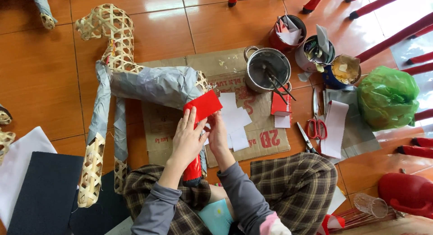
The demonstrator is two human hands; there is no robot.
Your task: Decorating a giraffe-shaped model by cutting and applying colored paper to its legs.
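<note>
At the lower centre of the frame, the left hand (188, 138) is lying flat with fingers spread, pressing a red paper sheet (204, 106) onto the hind leg of a woven bamboo animal frame (118, 45). The right hand (217, 132) is pinching the sheet's right edge, fingers curled. The sheet is sitting at centre frame, its upper end standing loose off the rump. That free end is likely to crease or stick crooked if the palm is sliding while the paper is wet, and the thin sheet could tear over the weave.

Under the hands, a flattened brown cardboard box (252, 127) with red printed lettering is serving as a mat, with white paper squares (234, 115) lying on it. Right of centre, red-handled scissors (317, 128) are resting near a steel pot (267, 69). At the upper right, a red tin (287, 33) and a blue tin (341, 72) are holding scraps, beside a green plastic bag (388, 97).
</note>
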